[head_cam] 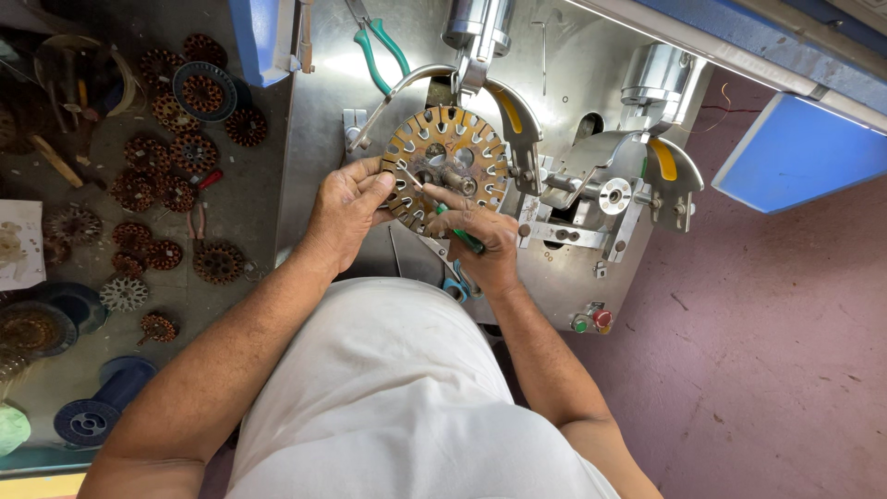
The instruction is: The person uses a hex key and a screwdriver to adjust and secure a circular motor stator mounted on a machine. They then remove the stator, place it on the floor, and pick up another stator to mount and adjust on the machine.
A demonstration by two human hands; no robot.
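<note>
I see my left hand (pixel 346 205) curled against the left edge of the round slotted metal disc (pixel 447 166), thumb and fingertips pinching its rim, so the grasp is closed on the disc itself. The disc sits upright on the shaft of the steel machine (pixel 554 148), directly ahead of both hands, its yellowish face towards me and its slots fanning out around the centre. My right hand (pixel 482 236) is closed around a green-handled tool (pixel 462 236) (only a bit of the handle shows past the fingers), and its thin tip reaches up and left from the grip to touch the disc near the hub. The two hands are close together, nearly meeting below the disc's lower edge.

Beyond my left hand, further up the steel plate, a pair of green-handled pliers (pixel 381 51) lies flat. Well off to the left of that hand, on the dark bench (pixel 249 208), lie many small copper-wound cores (pixel 218 261), scattered loosely, with a blue spool (pixel 97 407) nearer to me. To the right of my right hand, at the machine's near edge, sit a green and a red button (pixel 591 321)
</note>
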